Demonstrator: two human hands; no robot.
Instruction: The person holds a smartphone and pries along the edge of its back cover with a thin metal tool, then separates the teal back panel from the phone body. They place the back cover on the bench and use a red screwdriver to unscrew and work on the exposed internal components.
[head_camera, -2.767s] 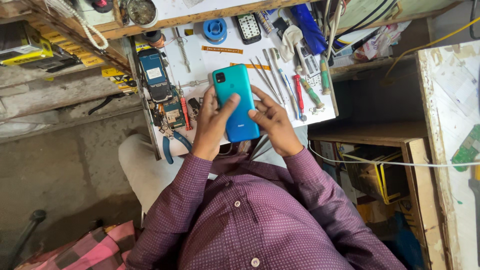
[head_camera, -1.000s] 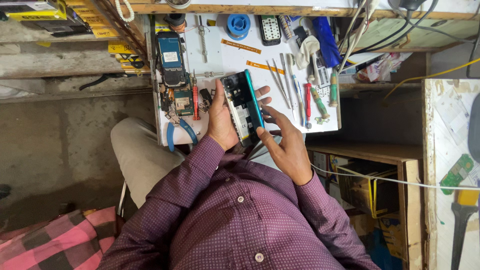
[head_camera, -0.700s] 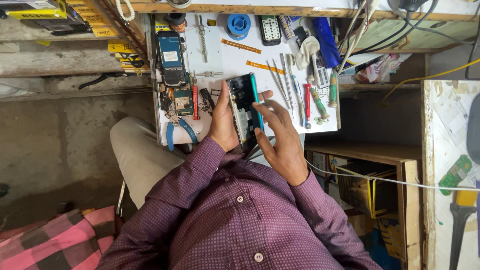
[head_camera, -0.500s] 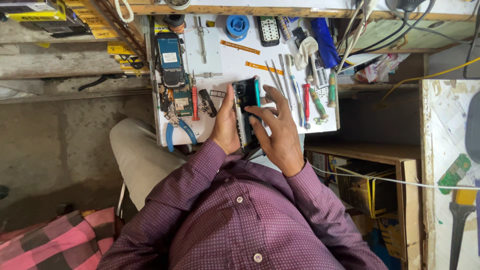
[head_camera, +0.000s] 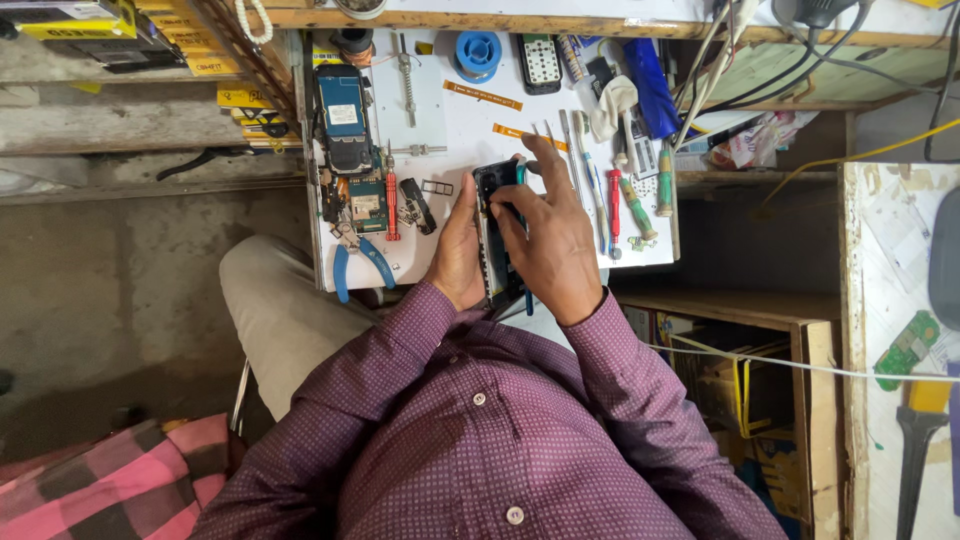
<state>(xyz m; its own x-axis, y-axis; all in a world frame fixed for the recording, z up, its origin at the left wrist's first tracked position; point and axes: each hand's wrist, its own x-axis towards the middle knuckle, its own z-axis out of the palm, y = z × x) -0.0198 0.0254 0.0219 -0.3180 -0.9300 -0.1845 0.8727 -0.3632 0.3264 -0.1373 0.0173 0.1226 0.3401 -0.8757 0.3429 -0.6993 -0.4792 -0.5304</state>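
Two hands met on one dark smartphone (head_camera: 497, 232), held on edge over the near edge of the white work mat (head_camera: 455, 125). Left hand (head_camera: 458, 245) cupped the phone's left side, fingers curled together behind it. Right hand (head_camera: 545, 235) lay over the right side, fingers clamped on the upper end, index and thumb pinching near the teal rim at the top corner. Whether the back cover was seated or loose could not be told; the hands hid the seam.

Judged state of work: the phone looked mid-handling, neither laid down nor visibly opened. An opened handset (head_camera: 343, 115) sat at the mat's far left corner, with a small green circuit board (head_camera: 367, 205) just below it, so other work on the mat appeared unfinished.

Room to move: tight. Blue-handled pliers (head_camera: 355, 262) lay at the near left corner. A red screwdriver (head_camera: 391, 192) lay beside the board. Along the right edge, a row of tweezers and drivers (head_camera: 610, 190) lay just beside the right hand's knuckles. A blue solder spool (head_camera: 478, 53) stood at the far edge. Bare mat showed mainly mid-surface, just beyond the phone.
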